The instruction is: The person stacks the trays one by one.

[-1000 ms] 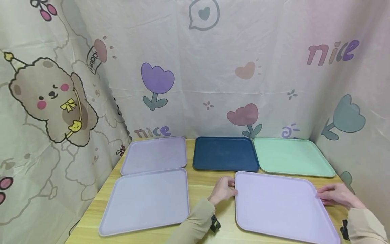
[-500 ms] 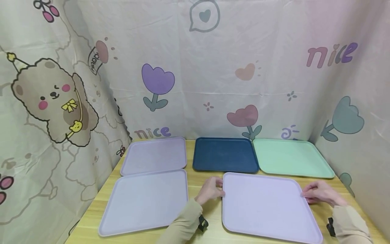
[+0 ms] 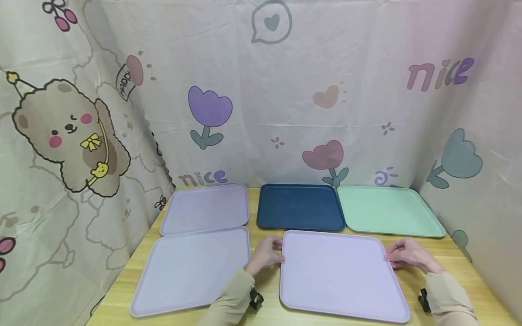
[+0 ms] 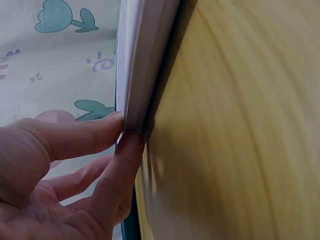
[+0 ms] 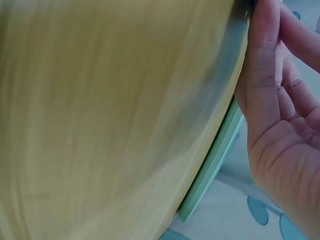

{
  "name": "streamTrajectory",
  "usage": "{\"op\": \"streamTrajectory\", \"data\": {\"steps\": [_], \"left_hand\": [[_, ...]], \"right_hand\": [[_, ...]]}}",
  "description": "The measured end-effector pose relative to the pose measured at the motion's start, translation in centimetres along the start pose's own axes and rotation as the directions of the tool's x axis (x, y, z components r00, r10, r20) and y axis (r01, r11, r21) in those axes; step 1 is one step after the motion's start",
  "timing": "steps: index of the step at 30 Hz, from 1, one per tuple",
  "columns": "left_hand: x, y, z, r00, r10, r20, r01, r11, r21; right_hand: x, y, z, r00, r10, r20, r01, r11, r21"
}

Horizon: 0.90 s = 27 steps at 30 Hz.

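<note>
A light purple tray (image 3: 340,277) is at the front right of the wooden table, held at both short sides. My left hand (image 3: 264,254) pinches its left rim. The left wrist view shows the thumb on the upper side of the tray's edge (image 4: 145,65) and fingertips at its underside. On the opposite rim, my right hand (image 3: 413,253) grips the tray between thumb and fingers. From the right wrist, the fingers (image 5: 264,85) are visible, but their contact with the tray is mostly cut off at the top.
A pale grey-lilac tray (image 3: 195,271) lies at the front left, just left of my left hand. Behind it is a purple tray (image 3: 208,208). A dark blue tray (image 3: 301,207) and a mint green tray (image 3: 389,210) lie along the back. Printed curtains (image 3: 277,90) enclose the table (image 3: 261,296).
Both hands have moved left together, carrying the light purple tray from the right side closer to the grey-lilac one. The other trays stay where they were.
</note>
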<state>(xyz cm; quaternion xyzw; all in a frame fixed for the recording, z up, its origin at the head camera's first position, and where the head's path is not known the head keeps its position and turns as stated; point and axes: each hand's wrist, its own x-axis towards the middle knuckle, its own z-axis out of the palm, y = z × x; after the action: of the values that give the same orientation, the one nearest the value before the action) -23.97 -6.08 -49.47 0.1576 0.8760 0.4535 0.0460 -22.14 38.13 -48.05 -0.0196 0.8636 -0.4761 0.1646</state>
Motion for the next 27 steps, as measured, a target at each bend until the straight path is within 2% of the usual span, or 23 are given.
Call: {"op": "streamTrajectory", "data": {"steps": [12, 22, 27], "left_hand": [[-0.9, -1.3, -2.1, 1.0, -0.009, -0.007, 0.009, 1.0, 0.019], [-1.5, -1.4, -3.0, 0.998, -0.037, -0.047, 0.039, 0.998, 0.049], [-1.7, -1.3, -3.4, 0.998, -0.034, -0.054, 0.036, 0.998, 0.047]], "right_hand": [[1.0, -1.3, 2.2, 0.999, -0.036, -0.002, 0.036, 0.999, 0.035], [1.2, -1.8, 3.2, 0.997, -0.074, 0.013, 0.074, 0.996, 0.058], [1.4, -2.1, 3.6, 0.998, -0.057, 0.003, 0.056, 0.996, 0.064]]}}
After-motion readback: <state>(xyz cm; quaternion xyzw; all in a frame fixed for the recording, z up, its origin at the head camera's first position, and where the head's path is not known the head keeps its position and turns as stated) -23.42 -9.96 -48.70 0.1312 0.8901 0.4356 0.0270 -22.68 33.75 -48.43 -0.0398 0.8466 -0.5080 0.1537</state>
